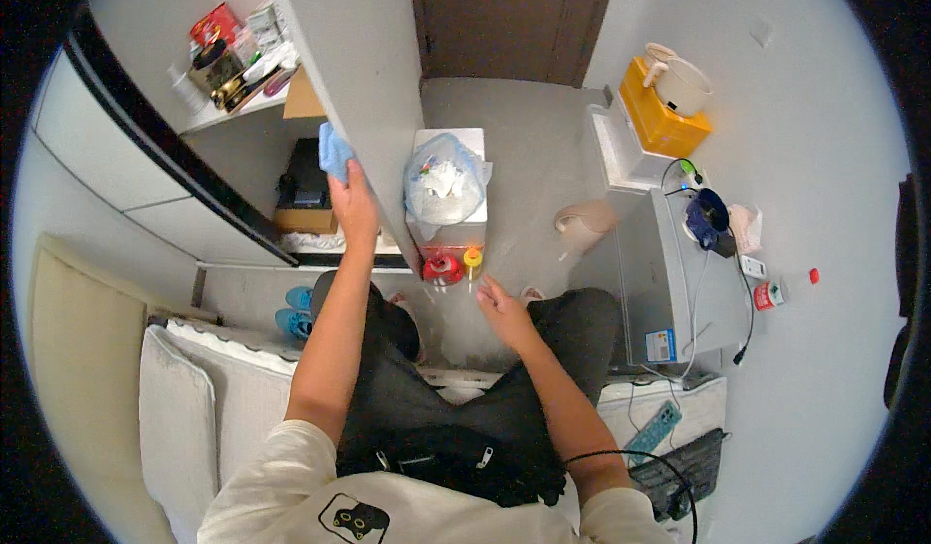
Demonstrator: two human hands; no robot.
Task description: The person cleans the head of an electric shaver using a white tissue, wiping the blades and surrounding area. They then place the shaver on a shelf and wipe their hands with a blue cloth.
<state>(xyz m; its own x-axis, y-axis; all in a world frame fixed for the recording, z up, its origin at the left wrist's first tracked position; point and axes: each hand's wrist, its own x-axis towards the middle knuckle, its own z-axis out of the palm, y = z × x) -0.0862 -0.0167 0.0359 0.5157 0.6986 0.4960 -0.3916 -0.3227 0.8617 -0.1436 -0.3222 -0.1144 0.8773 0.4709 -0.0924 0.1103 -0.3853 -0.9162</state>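
Observation:
My left hand [355, 206] grips a folded light-blue cloth [334, 153] at the front edge of the tall white cabinet side panel [349, 57]. Whether the cloth presses on the edge, I cannot tell. Over my right knee, my right hand [503, 314] is loosely curled with nothing visible in it. Just beyond its fingertips stand a yellow-capped bottle [473, 260] and a red container [442, 270] on the floor. Behind them a clear bluish plastic bag [445, 180] with crumpled white tissues rests on a white box [447, 235].
On the left, an open cabinet holds a cluttered shelf [211, 116] and a black case [305, 173]. A grey cabinet [654, 282] at right bears cables and a red-labelled bottle [771, 295]. Beyond are a yellow box [665, 118] and brown door [513, 20]. Blue shoes [294, 311] sit at left.

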